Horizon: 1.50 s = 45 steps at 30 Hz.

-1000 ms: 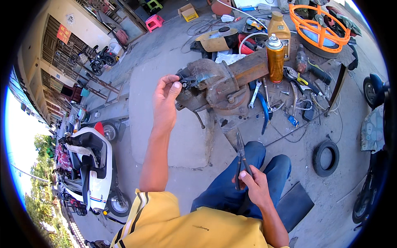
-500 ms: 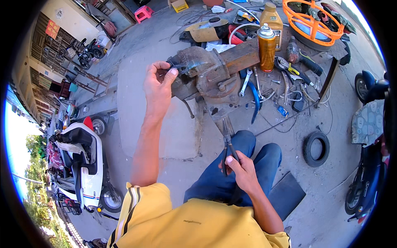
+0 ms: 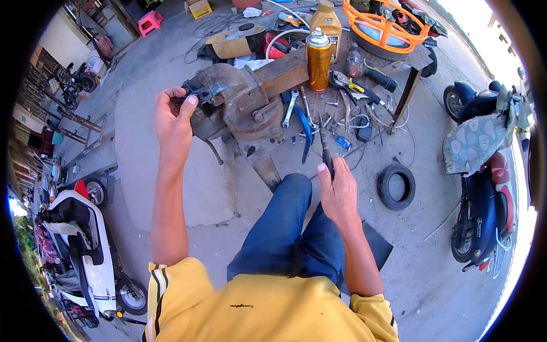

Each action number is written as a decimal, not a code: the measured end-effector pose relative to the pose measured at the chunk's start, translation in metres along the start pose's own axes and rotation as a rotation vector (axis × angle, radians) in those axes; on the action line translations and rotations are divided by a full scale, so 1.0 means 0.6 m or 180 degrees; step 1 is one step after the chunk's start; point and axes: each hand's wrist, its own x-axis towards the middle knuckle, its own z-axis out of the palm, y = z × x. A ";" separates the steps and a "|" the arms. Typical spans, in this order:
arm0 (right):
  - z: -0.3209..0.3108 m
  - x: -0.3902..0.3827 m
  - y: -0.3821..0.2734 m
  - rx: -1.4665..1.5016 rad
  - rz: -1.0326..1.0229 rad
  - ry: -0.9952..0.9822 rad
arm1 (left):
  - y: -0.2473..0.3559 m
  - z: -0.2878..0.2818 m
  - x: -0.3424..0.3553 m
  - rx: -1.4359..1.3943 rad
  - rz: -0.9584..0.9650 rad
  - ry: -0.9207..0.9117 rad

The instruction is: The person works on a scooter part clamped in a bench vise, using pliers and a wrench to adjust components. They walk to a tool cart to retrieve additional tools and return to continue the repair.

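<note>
A rusty bench vise stands on the bench in front of me. At its left jaw my left hand pinches a small dark metal part between thumb and fingers. Whether the jaws grip that part, I cannot make out. My right hand is closed around a pair of long-nose pliers, seen edge-on with the tips pointing away from me. The tips hang over the bench's near edge, close to a blue curved handle. Just beyond lies an open-end wrench.
Right of the vise stand a gold spray can and a gold oil bottle. A power drill, yellow-handled pliers and an orange wheel rim crowd the bench. A small tire lies on the floor; scooters are parked on both sides.
The view has swung right, so the scene sits further left. My right hand has moved forward and right with the pliers, toward the bench. My left hand stays at the vise jaw.
</note>
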 end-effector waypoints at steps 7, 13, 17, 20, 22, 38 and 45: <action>0.030 0.152 0.030 -0.1767 -0.0530 0.0371 | 0.021 0.003 0.003 0.0104 -0.0131 -0.0093; 0.060 0.208 0.010 -0.2020 -0.0651 0.0456 | 0.009 0.009 -0.008 0.0043 -0.0033 0.0115; 0.083 0.237 0.024 -0.2011 -0.0611 0.0494 | 0.000 0.000 -0.007 0.0018 -0.0046 0.0082; 0.080 0.248 0.031 -0.1842 -0.0640 0.0496 | -0.003 -0.004 -0.006 0.0104 0.0043 0.0133; 0.070 0.241 0.028 -0.1693 -0.0792 0.0574 | 0.007 -0.003 -0.013 0.0215 0.0023 0.0209; -0.182 0.084 0.056 0.0211 0.0309 -0.0974 | 0.104 0.036 -0.007 0.0995 -0.1243 0.0240; -0.243 0.174 -0.131 0.0209 -0.0677 -0.1689 | 0.092 0.028 -0.001 0.0707 -0.1241 0.0157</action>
